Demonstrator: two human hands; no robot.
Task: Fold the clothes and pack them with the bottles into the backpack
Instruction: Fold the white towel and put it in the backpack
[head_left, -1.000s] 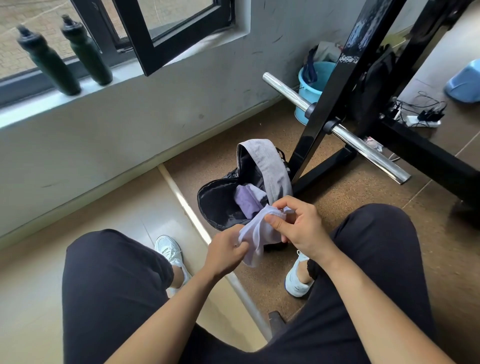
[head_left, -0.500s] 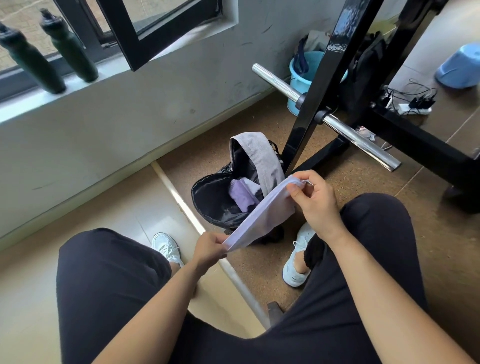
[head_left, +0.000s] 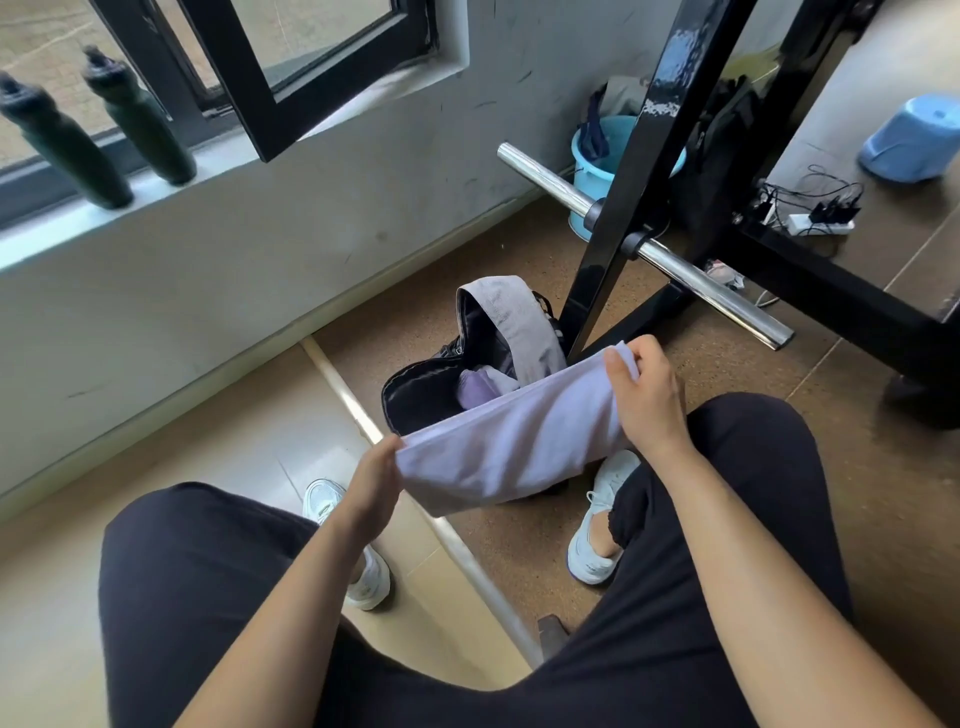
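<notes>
Above open backpack (head_left: 415, 389), pale cloth (head_left: 509, 441) stretched, pinched at near-left end by left hand (head_left: 374, 483), at far-right end by right hand (head_left: 649, 395). Folded clothes (head_left: 480, 387) seen inside. Two bottles (head_left: 93, 130) stood on far-left sill (head_left: 156, 197).

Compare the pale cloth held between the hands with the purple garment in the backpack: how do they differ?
The pale cloth is stretched in the air between the left hand and right hand; the purple garment lies bundled inside the open backpack. The pale cloth is near-white lilac; the purple garment is deeper purple. The pale cloth shows a broad face; the purple garment is partly hidden. Both are soft fabric.
</notes>
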